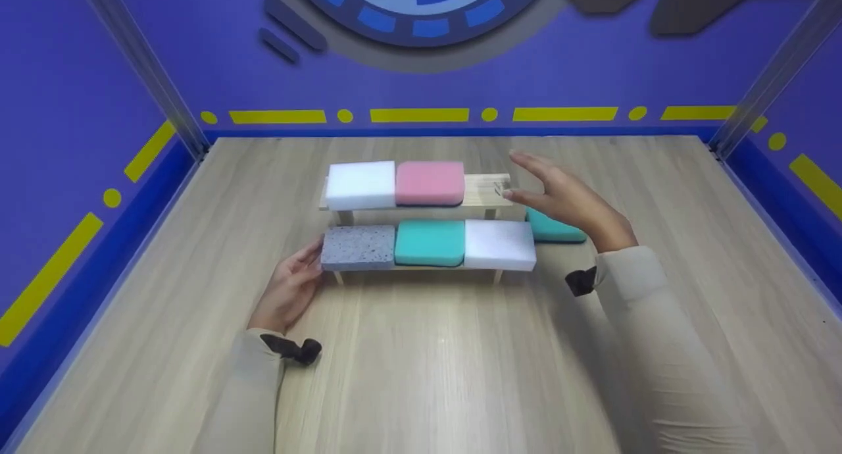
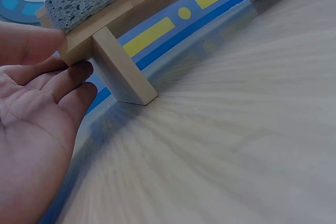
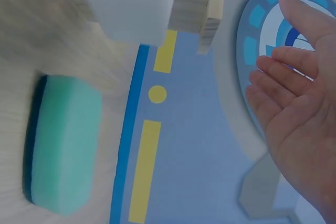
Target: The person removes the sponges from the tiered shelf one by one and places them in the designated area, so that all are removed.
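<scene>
Where the head camera looks down on the wooden table (image 1: 427, 362), six sponges show: two white, two teal, one pink, one grey. The two-tier wooden rack (image 1: 487, 192) carries five. Its upper shelf holds a white sponge (image 1: 360, 185) and a pink sponge (image 1: 429, 183), with its right end bare. Its lower shelf holds a grey speckled sponge (image 1: 358, 247), a teal sponge (image 1: 429, 242) and a second white sponge (image 1: 500, 244). The loose teal sponge (image 1: 556, 230) lies flat on the table just right of the rack, its long axis running left to right, partly hidden beneath the right hand (image 1: 569, 201). That hand hovers above it with fingers straight, gripping nothing. The left hand (image 1: 289, 289) rests by the rack's left end, fingers relaxed.

In the left wrist view, the left hand's fingertips (image 2: 79, 72) touch the lower shelf end (image 2: 79, 45) beside its leg (image 2: 123, 74), under the grey sponge.

In the right wrist view, the right hand is spread flat, well apart from the loose teal sponge lying on the table.
</scene>
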Demonstrator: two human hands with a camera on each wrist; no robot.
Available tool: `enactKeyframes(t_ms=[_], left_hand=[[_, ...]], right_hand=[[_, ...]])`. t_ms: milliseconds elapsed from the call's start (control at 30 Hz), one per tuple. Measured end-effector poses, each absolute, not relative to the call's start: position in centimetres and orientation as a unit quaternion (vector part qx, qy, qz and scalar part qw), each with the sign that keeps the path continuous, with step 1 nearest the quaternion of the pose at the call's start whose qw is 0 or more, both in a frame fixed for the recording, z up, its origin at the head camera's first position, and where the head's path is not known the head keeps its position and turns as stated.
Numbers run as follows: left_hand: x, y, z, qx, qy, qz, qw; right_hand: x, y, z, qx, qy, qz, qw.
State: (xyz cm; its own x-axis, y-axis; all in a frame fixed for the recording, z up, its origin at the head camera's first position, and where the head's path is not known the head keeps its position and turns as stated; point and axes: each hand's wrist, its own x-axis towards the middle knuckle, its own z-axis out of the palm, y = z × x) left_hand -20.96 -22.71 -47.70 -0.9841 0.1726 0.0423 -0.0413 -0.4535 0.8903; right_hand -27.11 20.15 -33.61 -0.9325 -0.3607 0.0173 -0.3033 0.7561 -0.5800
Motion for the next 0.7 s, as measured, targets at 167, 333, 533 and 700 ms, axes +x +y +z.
enactKeyframes(t_ms=[167,333,533,700], left_hand=[[-20.9,-22.7,-47.7,0.06,0.523,0.848,0.062],[-20.9,-22.7,-47.8,0.06,0.523,0.848,0.061],[-21.0,-22.7,-47.7,0.062,0.519,0.85,0.061],[-21.0,-22.7,-47.7,0.064,0.516,0.852,0.061]], right_hand=[[-27.3,19.2,-33.3,-0.181,0.934,-0.304,0.055],[-27.6,18.2,-33.2,-0.187,0.931,-0.307,0.06],[-28.0,17.2,-33.1,-0.194,0.927,-0.313,0.071],[-28.2,16.5,-33.2,-0.207,0.917,-0.331,0.081]])
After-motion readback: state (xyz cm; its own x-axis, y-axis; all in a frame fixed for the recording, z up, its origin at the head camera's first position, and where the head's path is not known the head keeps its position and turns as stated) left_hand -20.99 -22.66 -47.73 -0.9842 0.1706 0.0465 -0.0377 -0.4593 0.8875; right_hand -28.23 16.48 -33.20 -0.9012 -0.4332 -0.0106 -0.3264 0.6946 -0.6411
